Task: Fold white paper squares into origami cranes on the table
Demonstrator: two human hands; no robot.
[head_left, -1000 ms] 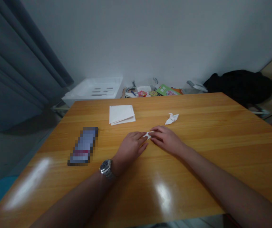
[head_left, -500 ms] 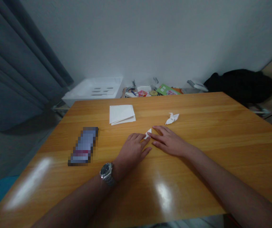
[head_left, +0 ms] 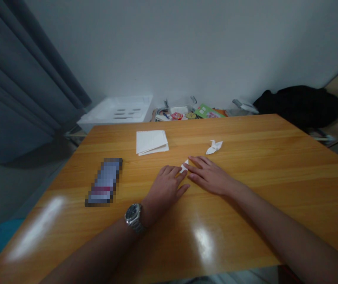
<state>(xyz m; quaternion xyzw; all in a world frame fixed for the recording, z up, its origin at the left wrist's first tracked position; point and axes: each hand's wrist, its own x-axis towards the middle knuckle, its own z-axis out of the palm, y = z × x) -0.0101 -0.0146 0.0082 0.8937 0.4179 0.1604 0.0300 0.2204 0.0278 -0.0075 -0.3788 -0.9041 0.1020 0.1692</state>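
Observation:
A small folded piece of white paper (head_left: 184,166) lies on the wooden table between my two hands, partly covered by fingertips. My left hand (head_left: 167,184), wearing a metal watch (head_left: 132,213) at the wrist, has its fingers stretched out and the tips on the paper's left and near edges. Its thumb points to the right, apart from the fingers. From the other side, my right hand (head_left: 208,176) lies low with spread fingers, one fingertip touching the paper. Just beyond it stands a white origami bird (head_left: 214,147).
Folded white sheets (head_left: 151,142) lie toward the back of the wooden table (head_left: 254,154). At left is a phone (head_left: 104,182) with a blurred screen. Behind the table are a white tray (head_left: 118,109), a green packet (head_left: 207,111) among small items, and a black cloth heap (head_left: 299,105).
Both hands stay nearly in place over the folded paper. The fingers have shifted only very slightly; the bird, sheets and phone are where they were.

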